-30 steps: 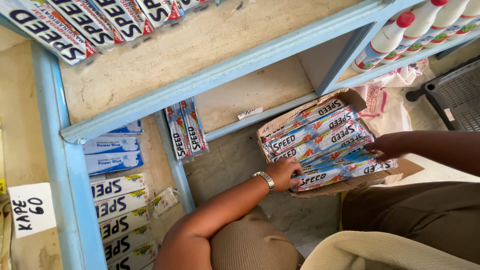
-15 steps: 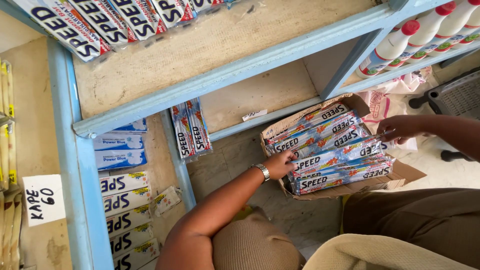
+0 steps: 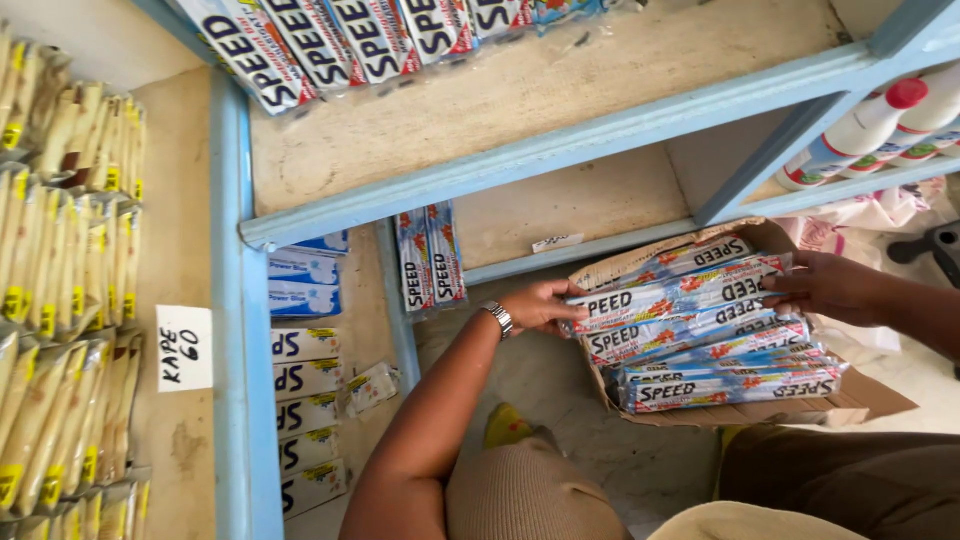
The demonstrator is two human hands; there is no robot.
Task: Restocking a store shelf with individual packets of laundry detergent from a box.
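An open cardboard box [image 3: 868,398] sits low in front of me, packed with several long blue-and-white wrapped bars [image 3: 700,345]. My left hand [image 3: 543,305], with a metal watch at the wrist, grips the left end of the top bars. My right hand [image 3: 825,285] holds the right end of the same top bundle [image 3: 675,295]. Both hands close on that bundle above the box.
Light blue wooden shelves [image 3: 520,165] stand ahead. Two of the same bars [image 3: 430,258] lean upright on the lower shelf. More bars lie on the top shelf [image 3: 330,40] and stacked at the left [image 3: 305,385]. Yellow sachets [image 3: 60,290] hang far left. White bottles [image 3: 865,135] stand at the right.
Both hands have shifted up to the top of the stack and closed on the ends of the upper bundle. The camera view has swung a little to the left.
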